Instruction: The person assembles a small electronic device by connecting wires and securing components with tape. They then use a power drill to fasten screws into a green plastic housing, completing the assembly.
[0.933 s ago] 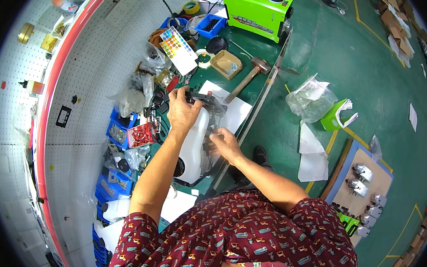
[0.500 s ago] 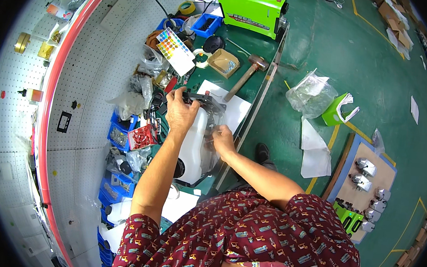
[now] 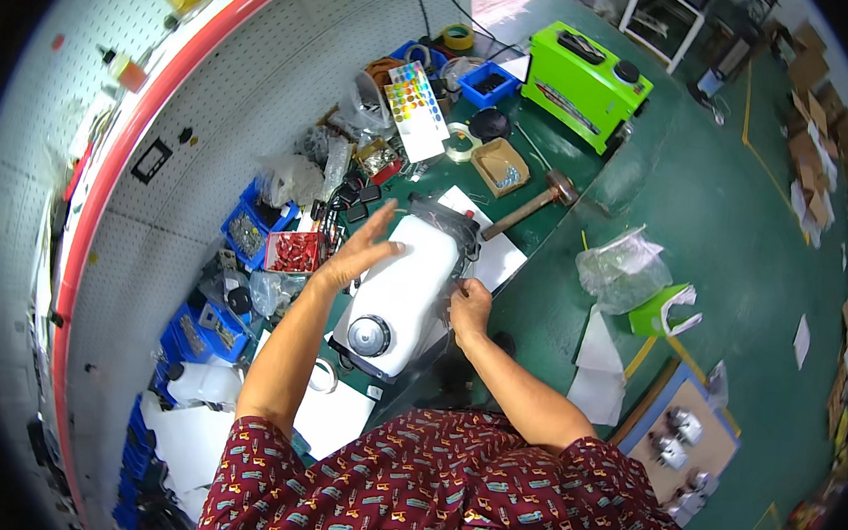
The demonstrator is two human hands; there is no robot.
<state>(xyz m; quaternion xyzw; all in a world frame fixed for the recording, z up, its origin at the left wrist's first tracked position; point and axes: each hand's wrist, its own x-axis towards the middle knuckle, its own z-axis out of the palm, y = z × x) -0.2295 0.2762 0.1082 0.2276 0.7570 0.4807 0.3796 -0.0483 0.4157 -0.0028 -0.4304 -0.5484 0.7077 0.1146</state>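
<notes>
A white plastic tank (image 3: 406,272) with a grey round cap (image 3: 369,335) lies on the bench, seated in a dark frame (image 3: 446,219) at its far end. My left hand (image 3: 357,252) is open at the tank's left side, fingers stretched out and thumb by the white wall. Whether the thumb touches it, I cannot tell. At the tank's right side my right hand (image 3: 470,309) is closed, with its fingertips pinched by the dark edge. What they hold, if anything, is hidden. White sheets (image 3: 496,261) lie under and beyond the tank.
A hammer (image 3: 528,211) lies near the bench's right edge, beside a cardboard tray (image 3: 500,166) of small screws. Blue bins (image 3: 245,233), a red box of red parts (image 3: 296,252) and plastic bags line the left. At the back stands a green machine (image 3: 585,86).
The tank has turned so its cap faces up. My left hand has let go of the dark frame and opened beside the tank. My right hand stays closed at the right side.
</notes>
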